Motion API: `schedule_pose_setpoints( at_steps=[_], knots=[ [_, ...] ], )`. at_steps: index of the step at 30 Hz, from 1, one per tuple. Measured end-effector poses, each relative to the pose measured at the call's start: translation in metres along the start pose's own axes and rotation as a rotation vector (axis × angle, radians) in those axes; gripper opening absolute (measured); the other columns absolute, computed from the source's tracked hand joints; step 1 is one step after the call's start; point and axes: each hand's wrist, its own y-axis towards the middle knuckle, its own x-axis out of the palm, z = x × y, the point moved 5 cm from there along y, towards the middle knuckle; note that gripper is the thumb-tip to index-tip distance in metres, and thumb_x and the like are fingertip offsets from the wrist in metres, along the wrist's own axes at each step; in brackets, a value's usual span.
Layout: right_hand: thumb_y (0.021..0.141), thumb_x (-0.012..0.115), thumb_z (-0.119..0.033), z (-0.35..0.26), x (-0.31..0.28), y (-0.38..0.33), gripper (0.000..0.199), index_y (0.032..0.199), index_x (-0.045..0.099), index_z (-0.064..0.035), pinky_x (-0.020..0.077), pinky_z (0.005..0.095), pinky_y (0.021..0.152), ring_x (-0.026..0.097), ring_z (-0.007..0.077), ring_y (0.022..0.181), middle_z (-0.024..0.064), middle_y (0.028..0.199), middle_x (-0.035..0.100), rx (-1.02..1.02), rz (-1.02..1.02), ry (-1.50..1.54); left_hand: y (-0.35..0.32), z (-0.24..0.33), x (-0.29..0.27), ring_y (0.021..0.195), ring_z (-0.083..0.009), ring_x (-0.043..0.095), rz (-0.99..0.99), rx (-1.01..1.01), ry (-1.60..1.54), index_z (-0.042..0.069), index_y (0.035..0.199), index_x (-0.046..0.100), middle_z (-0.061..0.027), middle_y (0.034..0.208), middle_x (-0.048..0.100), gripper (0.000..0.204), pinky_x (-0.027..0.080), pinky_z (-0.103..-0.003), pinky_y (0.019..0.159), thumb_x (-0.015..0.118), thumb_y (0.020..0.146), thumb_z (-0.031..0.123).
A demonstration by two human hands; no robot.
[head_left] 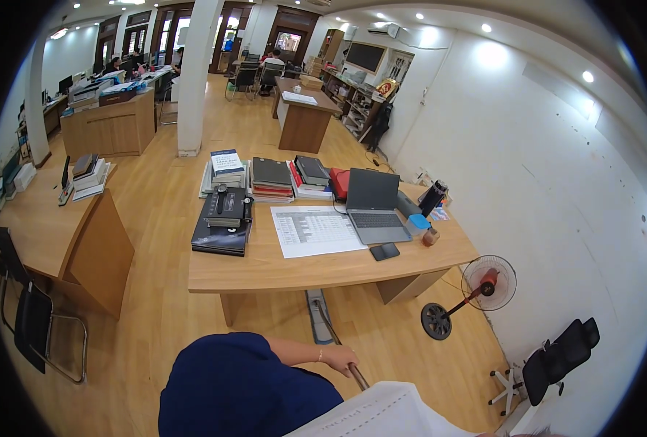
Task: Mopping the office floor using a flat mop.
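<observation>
My left hand (340, 358), with a bracelet at its wrist, is closed around the handle of a flat mop (320, 329). The arm comes in from the left out of a navy sleeve (243, 386). Slanting away from my fist, the handle meets a long grey-blue mop head that lies on the wooden floor, its far end at the desk's front edge. A white sheet or cloth (389, 414) at the lower edge covers the near end of the handle. My right hand is not in view.
A wooden desk (309, 273) stands ahead, bearing a laptop (373, 204), phone (385, 251), books and folders. To the right are a floor fan (488, 282) and a black office chair (553, 364); to the left, another desk (97, 255) and a metal-framed chair (33, 328). People sit far back.
</observation>
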Motion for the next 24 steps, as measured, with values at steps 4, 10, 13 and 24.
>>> schedule_pose_setpoints(
  at_steps=[4,10,13,24],
  knots=[
    [0.084,0.057,-0.017,-0.075,-0.023,-0.033,0.032,0.058,0.043,-0.0033,0.032,0.0341,0.055,0.041,0.0215,0.055,0.0075,0.058,0.042,0.002,-0.015,0.038,0.017,0.068,0.023,0.07,-0.0346,0.058,-0.013,-0.002,-0.001,0.008,0.07,0.059,-0.0139,0.07,0.06,0.027,0.044,-0.044,0.058,0.07,0.072,0.033],
    [0.081,0.055,-0.032,-0.156,-0.043,-0.08,0.041,0.056,0.045,-0.0017,0.0386,0.0378,0.056,0.044,0.0243,0.047,0.0101,0.053,0.045,-0.174,-0.011,0.147,0.027,0.139,0.079,0.066,-0.0352,0.058,0.026,0.041,-0.07,0.01,0.066,0.058,-0.0112,0.067,0.06,0.021,0.043,-0.046,0.054,0.069,0.07,0.028],
    [0.081,0.055,-0.033,-0.191,-0.038,-0.095,0.042,0.056,0.046,-0.0006,0.0375,0.0373,0.051,0.045,0.0255,0.046,0.0109,0.053,0.046,-0.176,0.131,0.193,0.028,0.147,0.118,0.067,-0.0358,0.058,0.067,0.021,-0.2,0.01,0.067,0.059,-0.0109,0.068,0.06,0.016,0.043,-0.046,0.055,0.069,0.068,0.023],
    [0.083,0.054,-0.029,-0.173,-0.056,-0.094,0.038,0.059,0.049,-0.0003,0.036,0.0357,0.049,0.047,0.0266,0.049,0.011,0.054,0.046,-0.258,0.142,0.104,0.04,0.185,0.076,0.071,-0.0367,0.056,0.123,-0.073,-0.086,0.009,0.065,0.053,-0.0117,0.068,0.057,0.011,0.041,-0.046,0.055,0.064,0.064,0.011]
  ],
)
